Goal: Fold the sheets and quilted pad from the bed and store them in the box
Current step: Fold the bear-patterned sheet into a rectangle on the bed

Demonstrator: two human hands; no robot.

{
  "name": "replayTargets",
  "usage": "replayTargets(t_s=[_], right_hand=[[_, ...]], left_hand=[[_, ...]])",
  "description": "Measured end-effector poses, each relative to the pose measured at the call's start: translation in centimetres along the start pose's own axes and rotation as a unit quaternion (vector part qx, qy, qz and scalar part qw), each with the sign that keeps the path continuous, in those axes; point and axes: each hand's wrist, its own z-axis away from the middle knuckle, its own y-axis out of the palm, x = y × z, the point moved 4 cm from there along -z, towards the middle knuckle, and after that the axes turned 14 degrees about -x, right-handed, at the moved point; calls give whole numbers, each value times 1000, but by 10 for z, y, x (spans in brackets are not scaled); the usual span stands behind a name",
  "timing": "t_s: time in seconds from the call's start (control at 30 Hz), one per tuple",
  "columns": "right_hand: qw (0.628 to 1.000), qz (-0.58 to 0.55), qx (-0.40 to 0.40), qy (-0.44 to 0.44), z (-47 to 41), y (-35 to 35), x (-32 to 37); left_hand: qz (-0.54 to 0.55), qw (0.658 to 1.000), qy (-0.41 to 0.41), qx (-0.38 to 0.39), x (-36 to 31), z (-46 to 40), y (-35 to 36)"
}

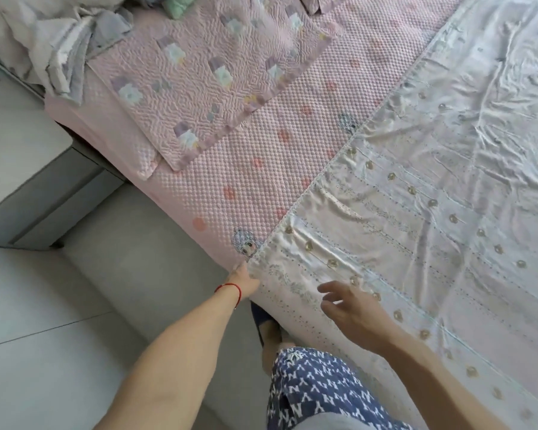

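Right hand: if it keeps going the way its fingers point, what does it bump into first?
The right hand points left across the white dotted sheet, toward the left hand gripping the sheet's corner. It would likely meet that hand first, or brush the sheet below it; its height above the sheet is unclear.

Bare arms; red string bracelet (230,290) on left wrist; navy white-lettered shorts (320,392); possibly dark slipper (260,321).

I see the sheet (432,181): thin cloth w/ slight satin sheen, creased, stitched dotted rows. Bed cover (261,150): pink cloth, bumpy bubble-texture, matt. Quilted pad (205,72): padded cloth, wavy stitch relief, matt. Floor (44,305): smooth tile, semi-gloss. Shorts (317,395): printed woven cloth.
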Motion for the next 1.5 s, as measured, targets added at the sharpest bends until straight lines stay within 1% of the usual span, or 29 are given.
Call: replayTargets(t_s=[0.13, 0.2, 0.3, 0.4, 0.5, 0.53, 0.63, 0.77, 0.87, 0.97, 1.03, 1.07, 1.1, 1.17, 1.23, 1.3, 1.37, 1.5], right_hand=[[998, -11, -15, 57, -4, 9, -1], [997, -8, -16, 76, 0, 12, -3], [995, -5, -7, 96, 5, 15, -6], [994, -5, -3, 113, 7, 19, -10], [994, -14, 1, 111, 11, 25, -11], [993, -22, -2, 113, 15, 25, -10], [993, -35, -8, 110, 22, 29, -15], [991, -70, -39, 110, 45, 24, -37], [987, -95, -72, 110, 78, 17, -69], [979, -121, -116, 115, 118, 14, -116], [969, -154, -150, 118, 157, 12, -160], [964, -171, -161, 123, 181, 12, -187], [959, -184, -171, 130, 200, 13, -212], [948, -207, -188, 149, 240, 15, -262], [934, -228, -212, 175, 277, 16, -302], [917, -251, -234, 204, 318, 13, -343], [905, -273, -241, 219, 331, 15, -356], [864, -323, -275, 269, 389, 1, -433]], left_hand=[[7, 999, 13, 38, -9, -41, 8], [12, 999, 0, 35, -11, -53, 13], [-28, 999, 16, 19, -12, -61, 20], [-56, 997, 61, 8, -16, -59, 24], [-84, 989, 116, -48, -12, -43, 18], [-86, 985, 139, -56, -13, -34, 17], [-87, 975, 201, -22, -17, 2, 19], [-159, 947, 275, 43, -44, 68, 37], [-168, 930, 319, 70, -69, 130, 64], [-124, 932, 323, 105, -82, 193, 100], [-100, 932, 334, 103, -93, 236, 135], [-109, 928, 344, 94, -100, 260, 157], [-140, 921, 354, 85, -106, 276, 179], [-248, 887, 384, 71, -118, 323, 227], [-306, 861, 401, 66, -132, 372, 269], [-294, 861, 405, 86, -142, 422, 314], [-266, 874, 394, 105, -144, 427, 338], [-278, 861, 393, 163, -159, 467, 421]])
